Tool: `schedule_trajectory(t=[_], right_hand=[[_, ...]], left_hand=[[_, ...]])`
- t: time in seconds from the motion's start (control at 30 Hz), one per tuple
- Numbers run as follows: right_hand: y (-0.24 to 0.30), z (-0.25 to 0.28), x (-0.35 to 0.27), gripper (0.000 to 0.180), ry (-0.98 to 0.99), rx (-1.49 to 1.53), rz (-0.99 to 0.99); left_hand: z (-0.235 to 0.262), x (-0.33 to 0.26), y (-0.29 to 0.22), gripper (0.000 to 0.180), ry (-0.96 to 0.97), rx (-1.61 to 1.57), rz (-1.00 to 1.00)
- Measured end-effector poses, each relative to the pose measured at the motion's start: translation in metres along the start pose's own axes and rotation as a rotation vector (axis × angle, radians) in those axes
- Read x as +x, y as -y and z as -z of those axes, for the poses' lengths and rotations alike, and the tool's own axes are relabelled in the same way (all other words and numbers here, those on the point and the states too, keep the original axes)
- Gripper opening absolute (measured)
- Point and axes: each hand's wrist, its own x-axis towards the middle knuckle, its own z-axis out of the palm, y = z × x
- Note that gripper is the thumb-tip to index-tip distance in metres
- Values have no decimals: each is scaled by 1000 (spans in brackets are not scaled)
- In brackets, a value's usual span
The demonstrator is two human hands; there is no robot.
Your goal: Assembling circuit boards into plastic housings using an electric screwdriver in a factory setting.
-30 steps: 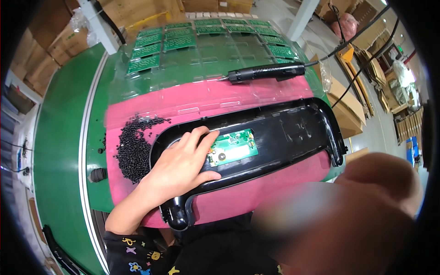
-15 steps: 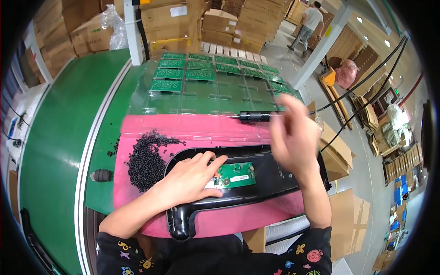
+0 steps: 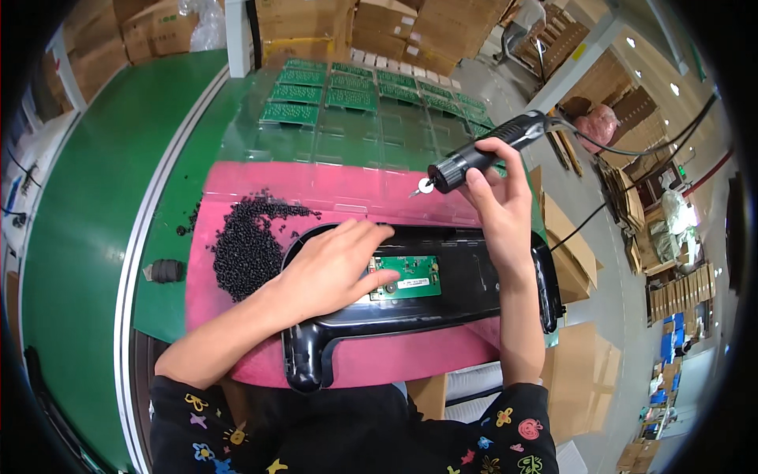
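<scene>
My right hand grips a black electric screwdriver, held tilted above the far right part of a black plastic housing. The driver's bit points down to the left, with a small white disc around it. Inside the housing lies a green circuit board with a white label. My left hand rests on the housing's left part, fingers stretched out and thumb over the board's left edge. The housing lies on a pink mat. Left of it is a heap of small black screws.
Behind the mat a clear plastic tray carries several green circuit boards. A black roll lies on the green bench at left. The screwdriver's cable runs off to the right. Cardboard boxes stand beside the bench; a person is far off.
My right hand has taken hold of the screwdriver, which lay on the tray, and lifted it. My left hand stays on the housing. The whole view has shifted slightly.
</scene>
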Motion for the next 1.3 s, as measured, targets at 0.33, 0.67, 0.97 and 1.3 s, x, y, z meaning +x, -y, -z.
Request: schedule_trajectory(t=[0.33,0.67,0.97,1.3], right_hand=[[-16,-21,-59,44,4,-221,277],[-1,-22,-61,86,-110,120,276],[16,31,-55,28,224,863,184],[19,15,-65,32,160,746,331]], left_hand=[[5,9,-13,33,-242,-348,-16],[-6,6,-12,11,-9,-197,-159],[5,18,-8,8,-310,-399,33],[-4,10,-11,8,128,-560,208]])
